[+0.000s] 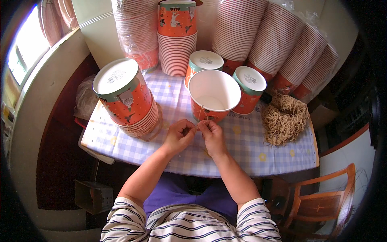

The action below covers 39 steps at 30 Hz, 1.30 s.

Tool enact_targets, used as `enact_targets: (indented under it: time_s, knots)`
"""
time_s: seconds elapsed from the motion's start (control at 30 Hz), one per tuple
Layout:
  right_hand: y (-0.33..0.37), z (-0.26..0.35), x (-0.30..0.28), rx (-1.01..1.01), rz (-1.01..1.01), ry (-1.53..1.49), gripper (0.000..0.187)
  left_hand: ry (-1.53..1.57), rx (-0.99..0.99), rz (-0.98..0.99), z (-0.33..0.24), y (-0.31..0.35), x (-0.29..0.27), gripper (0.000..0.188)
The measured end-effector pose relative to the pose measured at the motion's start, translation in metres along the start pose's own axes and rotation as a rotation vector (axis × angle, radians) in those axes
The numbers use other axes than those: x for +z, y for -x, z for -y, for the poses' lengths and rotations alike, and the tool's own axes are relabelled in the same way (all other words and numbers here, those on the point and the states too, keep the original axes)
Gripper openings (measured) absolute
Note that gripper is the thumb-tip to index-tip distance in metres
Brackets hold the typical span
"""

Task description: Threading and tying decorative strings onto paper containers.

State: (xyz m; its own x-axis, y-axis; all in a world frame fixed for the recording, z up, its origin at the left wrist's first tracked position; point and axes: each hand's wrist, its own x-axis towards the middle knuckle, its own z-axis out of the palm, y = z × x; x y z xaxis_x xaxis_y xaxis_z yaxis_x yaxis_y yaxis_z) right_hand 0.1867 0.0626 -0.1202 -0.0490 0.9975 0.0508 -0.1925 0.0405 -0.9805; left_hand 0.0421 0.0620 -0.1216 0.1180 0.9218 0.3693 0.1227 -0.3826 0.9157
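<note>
One cord [200,113] pinched in right grip [213,137].

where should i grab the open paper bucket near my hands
The open paper bucket is probably best taken from the left, the grip straddling its left rim: its mouth faces up, so the wall can be pinched. An upside-down bucket crowds its right, and the cord occupies its near side.

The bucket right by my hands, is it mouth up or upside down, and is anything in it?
The bucket is mouth up and looks empty: its open rim shows, with only bare white walls and bottom inside.
</note>
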Motion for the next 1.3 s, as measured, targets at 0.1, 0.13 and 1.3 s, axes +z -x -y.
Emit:
enact_targets:
  time_s: [0.1,0.13,1.3]
  knots:
    - [-0.001,-0.004,0.000,-0.017,-0.018,-0.076,0.016,0.021,-0.018,0.046,0.001,0.001,-0.001,0.004]
    - [-0.001,-0.003,0.000,-0.017,-0.017,-0.076,0.016,0.000,-0.036,0.067,0.001,0.001,-0.001,0.005]
    - [0.000,0.003,-0.002,-0.040,-0.007,0.107,0.011,-0.216,-0.115,0.178,-0.004,0.000,-0.008,0.014]
